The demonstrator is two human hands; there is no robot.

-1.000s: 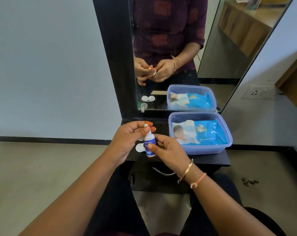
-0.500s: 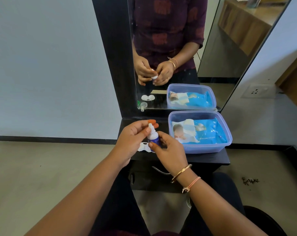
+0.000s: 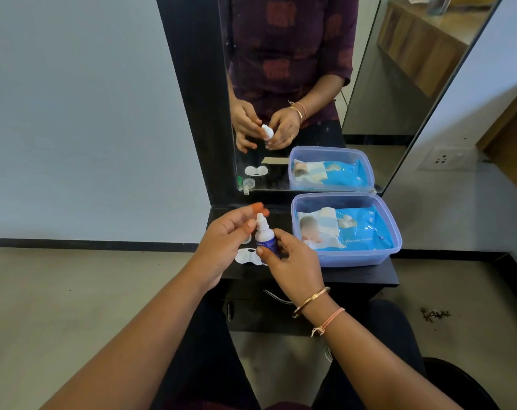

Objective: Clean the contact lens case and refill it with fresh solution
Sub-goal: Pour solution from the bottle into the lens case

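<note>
Gripping the solution bottle (image 3: pixel 266 241) by its blue-labelled body: right hand (image 3: pixel 295 267), thumb on the near side, fingers wrapped behind, bottle upright.

Left hand (image 3: pixel 224 244) is on top. Thumb and forefinger curl round the white cap (image 3: pixel 260 221) and look to be pinching it. Can't tell if that's a screw cap or the bare nozzle.

Handling, my read:
- bottle is small, light, soft-walled plastic, so squeezing the body doses it; a hard grip with the cap off will squirt
- the label looks smooth and probably gets slippery when wet
- best hold is mid-body for the right hand, with fingertips only on the cap for twisting

Lens case (image 3: pixel 244 257) is white with twin wells. It lies flat on the desk (image 3: pixel 354 275), below the bottle and between the two hands, part hidden behind the right thumb and not touched by either hand. It looks light and stiff and will likely skate on the glossy top if nudged, so pin it by the bridge between the wells when filling. Can't see if the wells are wet or dry.

Further right on the desk, well clear of the hands, is a blue tub (image 3: pixel 354 258) with a wipes pack (image 3: pixel 357 229) inside. The mirror (image 3: pixel 310 84) behind shows the same two-handed hold on the bottle.
</note>
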